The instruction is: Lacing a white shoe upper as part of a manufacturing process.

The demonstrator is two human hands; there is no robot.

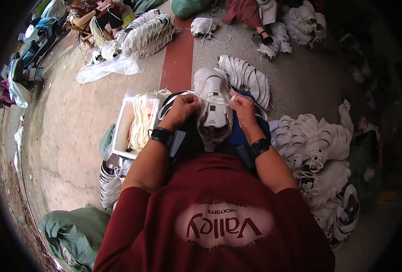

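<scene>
On my lap lies a white shoe upper (209, 81), its toe pointing away from me and its dark-lined opening towards me. To its left, my left hand (185, 110) is closed in a pinch on a white shoelace (188, 93) near the eyelets. My right hand (245, 110) pinches a shoelace (232, 96) on the opposite side, fingertips close to the upper's edge. A strip of lace loops out past my left hand. The exact lace ends are hidden by my fingers.
Left of my lap, a white foam box (116, 136) holds a bundle of cream laces (140, 120). Nested white uppers (246, 77) lie just ahead, with a large heap (314, 140) at right. A green sack (76, 233) sits lower left. Other people and parked scooters are farther off.
</scene>
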